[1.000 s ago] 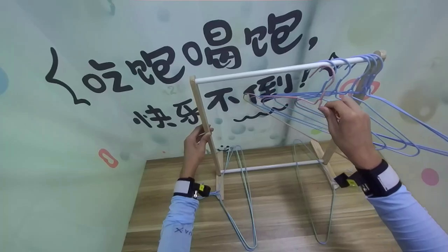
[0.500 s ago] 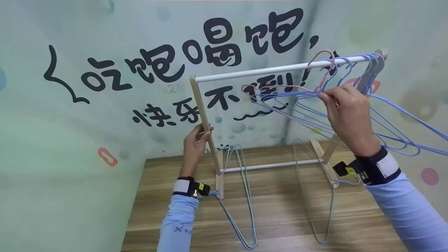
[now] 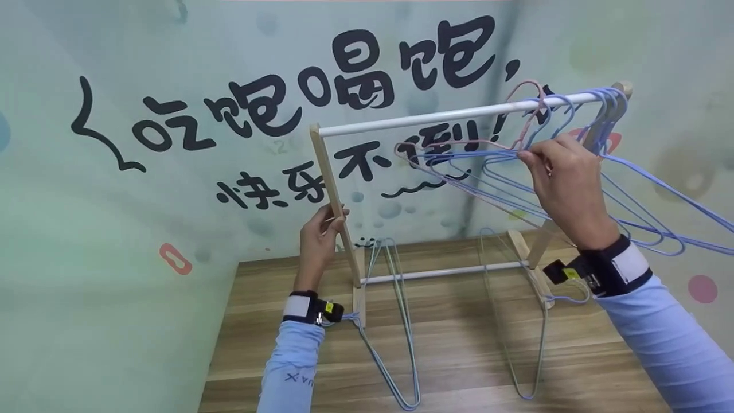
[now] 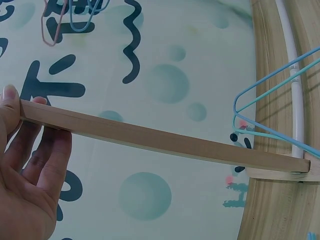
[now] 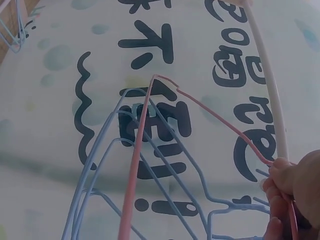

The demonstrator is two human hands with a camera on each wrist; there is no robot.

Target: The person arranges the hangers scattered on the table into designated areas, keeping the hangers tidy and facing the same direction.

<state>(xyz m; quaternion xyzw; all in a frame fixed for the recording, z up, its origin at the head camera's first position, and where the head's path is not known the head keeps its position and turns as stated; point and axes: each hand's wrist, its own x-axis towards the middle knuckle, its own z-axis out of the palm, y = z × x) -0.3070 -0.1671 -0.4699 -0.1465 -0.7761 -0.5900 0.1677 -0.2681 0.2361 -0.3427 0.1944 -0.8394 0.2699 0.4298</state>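
A pink clothes hanger (image 3: 453, 142) hooks over the white top rail (image 3: 418, 119) of a small wooden-ended garment rack. My right hand (image 3: 570, 189) pinches this hanger near the base of its hook, just below the rail. In the right wrist view, the pink hanger (image 5: 134, 175) stretches away from the thumb and fingers, in front of several blue hangers (image 5: 172, 132). My left hand (image 3: 319, 244) grips the rack's left wooden post (image 3: 327, 166). Seen from the left wrist, the post (image 4: 160, 138) lies between the thumb and fingers.
Several blue hangers (image 3: 665, 175) hang at the rail's right end. Green and blue hangers (image 3: 412, 344) lean against the lower bar (image 3: 444, 273) at left. Another greenish hanger (image 3: 542, 344) leans at right. The rack stands on a wood-grain surface (image 3: 459, 332) before a lettered wall (image 3: 189, 51).
My right hand has risen slightly. The pink hanger's hook has gone from in front of the rail to over it. My left hand has stayed on the post.
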